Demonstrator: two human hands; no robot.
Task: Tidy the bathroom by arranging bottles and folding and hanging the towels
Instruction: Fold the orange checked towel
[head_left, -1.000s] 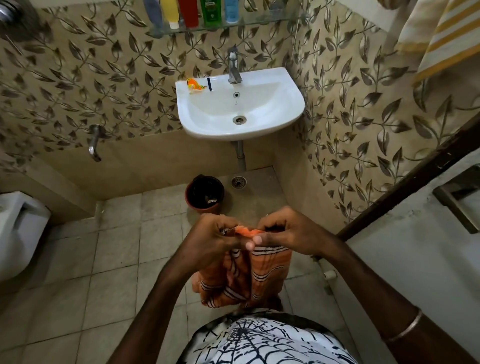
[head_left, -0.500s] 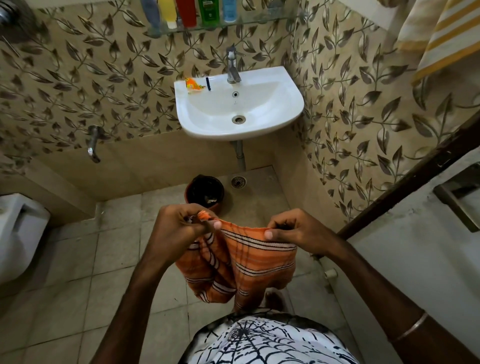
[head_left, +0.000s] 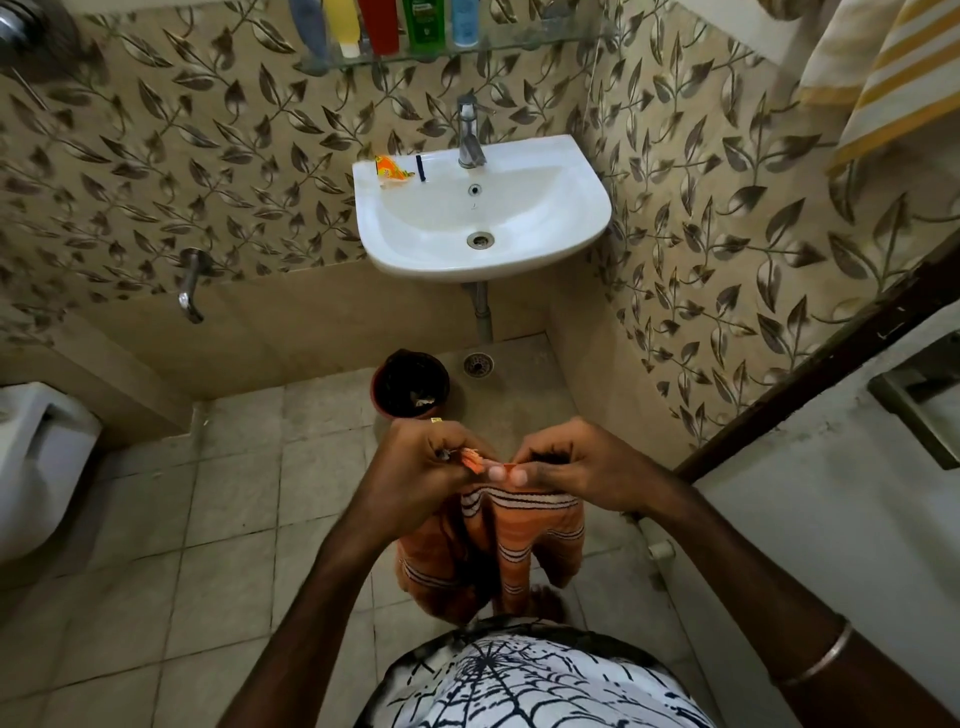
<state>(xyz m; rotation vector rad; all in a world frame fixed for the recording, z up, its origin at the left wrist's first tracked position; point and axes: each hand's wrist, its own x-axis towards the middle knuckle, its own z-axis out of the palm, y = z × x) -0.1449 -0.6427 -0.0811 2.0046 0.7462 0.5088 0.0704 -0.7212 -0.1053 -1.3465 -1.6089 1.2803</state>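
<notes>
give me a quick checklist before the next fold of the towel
1. Left hand pinches a top corner of the towel: ok.
2. Right hand grips the other top edge: ok.
3. Corners brought together, thumbs touching: ok.
4. Edges lined up below the hands: cannot tell, the cloth hangs bunched.
5. Towel clear of the floor: cannot tell, its lower end is hidden behind the shirt.
6. Room to hang it beside the striped towel on the right wall: cannot tell, the rail is out of frame.

hands (head_left: 506, 467) pinching orange towel (head_left: 519, 540), sink (head_left: 519, 208)
</notes>
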